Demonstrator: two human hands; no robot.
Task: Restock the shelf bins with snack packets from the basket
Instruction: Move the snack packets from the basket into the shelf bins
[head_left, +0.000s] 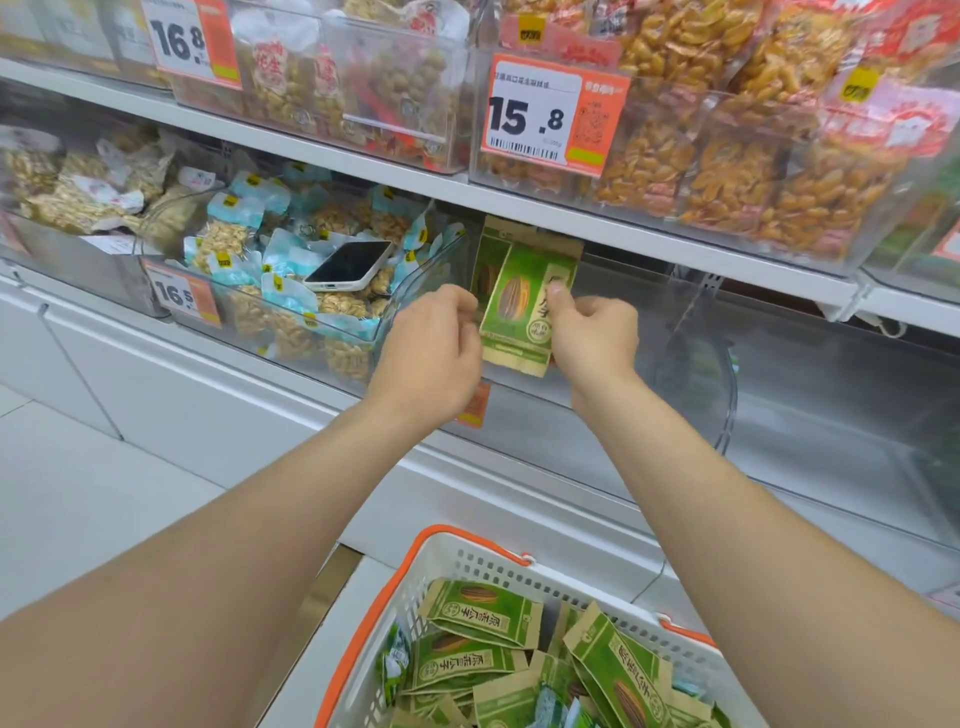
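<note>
Shop shelving, clear bins on white shelves. Green snack packets stand upright at the front edge of a clear bin, under the shelf lip. Right hand pinches them, thumb on the front face. Left hand fingers curled at their left edge; grip unclear. Neighbour bin on the left: blue-topped nut packs, phone on top. Basket below: more green packets.

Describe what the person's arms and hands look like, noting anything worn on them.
Both arms are bare: the left arm and the right arm show no sleeves right up to the picture's edge. The left hand and the right hand wear no gloves. No ring, watch or bracelet shows on the sides that face the camera.
</note>
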